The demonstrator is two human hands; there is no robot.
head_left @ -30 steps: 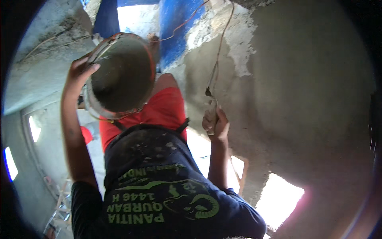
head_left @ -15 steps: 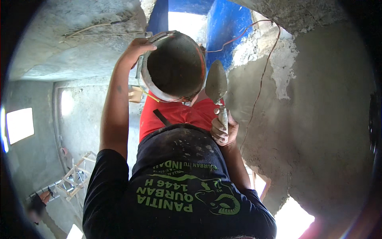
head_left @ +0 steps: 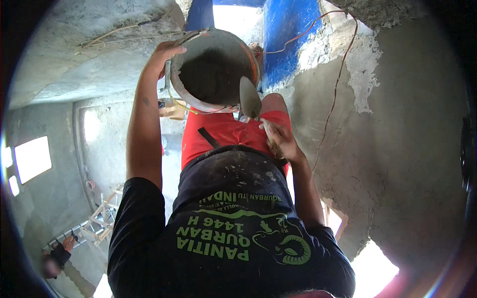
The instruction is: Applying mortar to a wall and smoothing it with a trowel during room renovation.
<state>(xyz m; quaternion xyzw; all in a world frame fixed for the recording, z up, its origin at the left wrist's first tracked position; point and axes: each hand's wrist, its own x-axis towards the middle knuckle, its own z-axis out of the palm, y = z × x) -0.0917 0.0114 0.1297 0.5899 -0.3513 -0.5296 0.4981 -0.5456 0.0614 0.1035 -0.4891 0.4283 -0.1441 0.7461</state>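
My left hand (head_left: 168, 55) grips the rim of a round bucket (head_left: 191, 99) on its left side, holding it tilted so the inside shows. Dark grey wet mortar (head_left: 211, 74) lies in the bucket. A trowel (head_left: 250, 98) is in my right hand (head_left: 281, 138), fingers closed round its handle. Its pointed blade overlaps the bucket's right rim in the view; I cannot tell whether it touches. A yellowish cord or handle hangs at the bucket's lower left edge.
A partly plastered wall (head_left: 407, 124) rises on the right, with a loose reddish wire (head_left: 334, 94) along it. A blue panel (head_left: 285, 39) stands ahead. At lower left are a wooden frame (head_left: 102, 218) and another person (head_left: 59, 254).
The trowel has swung left from beside the bucket to its rim, its blade tilting toward the opening. The bucket has shifted slightly up and left in the view.
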